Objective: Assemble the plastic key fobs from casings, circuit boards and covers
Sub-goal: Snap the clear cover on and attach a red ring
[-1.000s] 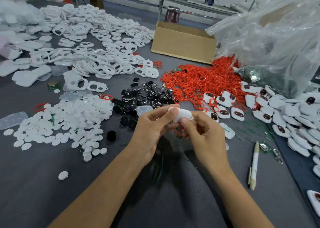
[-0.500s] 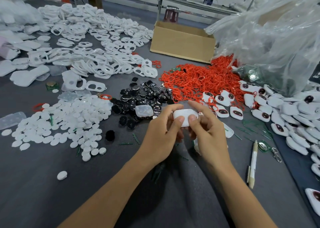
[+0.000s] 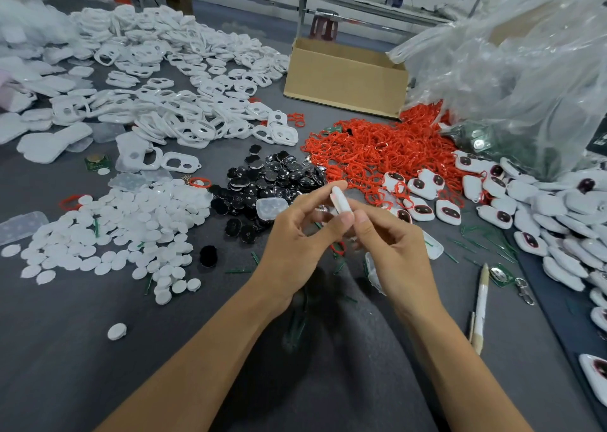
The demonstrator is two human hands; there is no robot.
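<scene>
A white key fob (image 3: 340, 201) is pinched edge-on between the fingertips of my left hand (image 3: 295, 238) and my right hand (image 3: 391, 247), above the grey table. White casing frames (image 3: 184, 103) are heaped at the back left. White round covers (image 3: 124, 231) lie at the left, and black button pieces (image 3: 262, 185) sit just behind my hands. A clear plastic insert (image 3: 271, 208) rests beside the left fingers. Red rings (image 3: 377, 149) pile up behind, and finished fobs (image 3: 538, 208) are spread to the right.
A cardboard box (image 3: 345, 77) stands at the back centre. A big clear plastic bag (image 3: 512, 70) fills the back right. A pen (image 3: 480, 307) and a circuit board with a clip (image 3: 502, 275) lie right of my right wrist. Green slivers litter the cloth.
The fob was held flat between both thumbs half a second ago; now it is turned on its edge and lifted slightly, with the fingers re-gripped around it.
</scene>
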